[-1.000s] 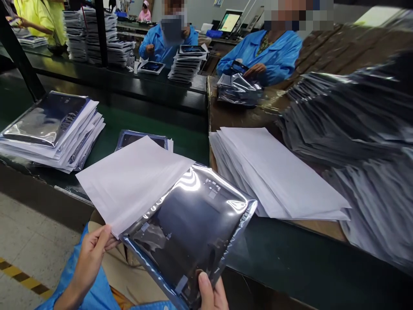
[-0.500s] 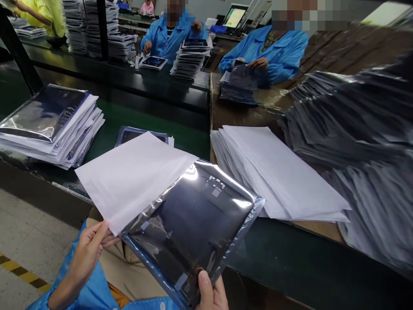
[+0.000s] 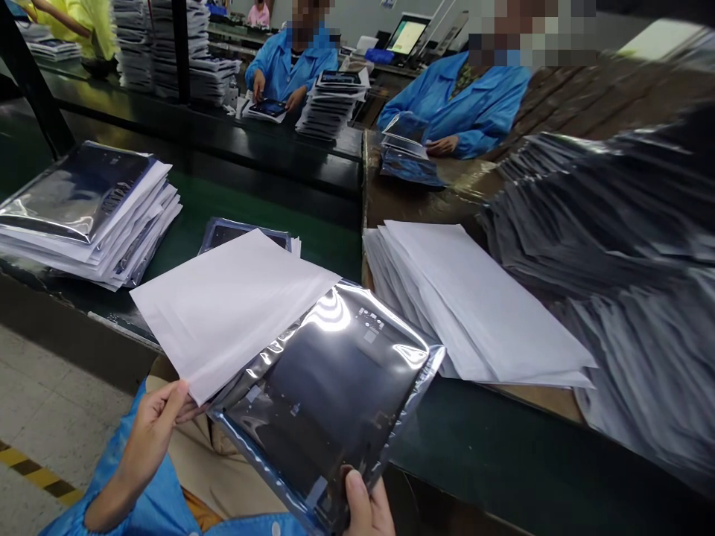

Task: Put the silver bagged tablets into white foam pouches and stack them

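Between left hand (image 3: 148, 432) and right hand (image 3: 369, 510): film bag (image 3: 335, 380), white sheet (image 3: 234, 305) along its left edge. Left pinches sheet's near corner, right pinches bag's near edge, likely to hold both flat (undersides hidden). Paper stack (image 3: 474, 305) beyond right hand, probably for reach.

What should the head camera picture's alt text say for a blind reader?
The left hand pinches a white sheet and the right hand grips a glossy dark pouch against it. Beyond are a pouch stack, piled white sheets and two people in blue.
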`<state>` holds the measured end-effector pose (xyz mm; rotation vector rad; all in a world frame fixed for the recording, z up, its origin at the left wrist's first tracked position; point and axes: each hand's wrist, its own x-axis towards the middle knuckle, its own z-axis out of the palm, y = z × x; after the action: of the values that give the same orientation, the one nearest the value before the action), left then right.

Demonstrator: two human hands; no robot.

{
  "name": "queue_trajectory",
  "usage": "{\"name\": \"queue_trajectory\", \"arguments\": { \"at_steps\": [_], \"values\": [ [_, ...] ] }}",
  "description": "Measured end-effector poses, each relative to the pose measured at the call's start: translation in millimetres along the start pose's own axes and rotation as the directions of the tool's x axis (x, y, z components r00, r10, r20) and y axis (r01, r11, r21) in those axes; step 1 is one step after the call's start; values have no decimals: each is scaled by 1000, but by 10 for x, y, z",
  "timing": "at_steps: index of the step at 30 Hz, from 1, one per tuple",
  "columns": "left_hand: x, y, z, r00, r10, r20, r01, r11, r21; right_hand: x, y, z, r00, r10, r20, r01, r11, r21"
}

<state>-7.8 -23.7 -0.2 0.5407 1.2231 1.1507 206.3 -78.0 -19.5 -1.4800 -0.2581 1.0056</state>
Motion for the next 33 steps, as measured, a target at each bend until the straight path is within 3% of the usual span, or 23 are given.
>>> {"name": "queue_trajectory", "arguments": {
  "at_steps": [9,14,22,26,33],
  "values": [
    [-46,136,91,993,-67,-95,62,997,-50,202,136,-162,999,-5,-37,6,999,31],
    [6,68,115,993,36,-114,-36,999,-1,293,158,-220,1000,-16,-15,17,998,57],
    [53,-10,259,1000,13,-17,-10,987,159,51,165,-21,999,37,-20,-35,997,65],
    [-5,4,250,1000,-31,-4,31,987,157,-99,223,98,995,101,-10,-100,993,55],
    [32,-28,183,999,-35,-3,35,985,170,-173,260,205,996,91,-11,-89,984,155]
  ]
}}
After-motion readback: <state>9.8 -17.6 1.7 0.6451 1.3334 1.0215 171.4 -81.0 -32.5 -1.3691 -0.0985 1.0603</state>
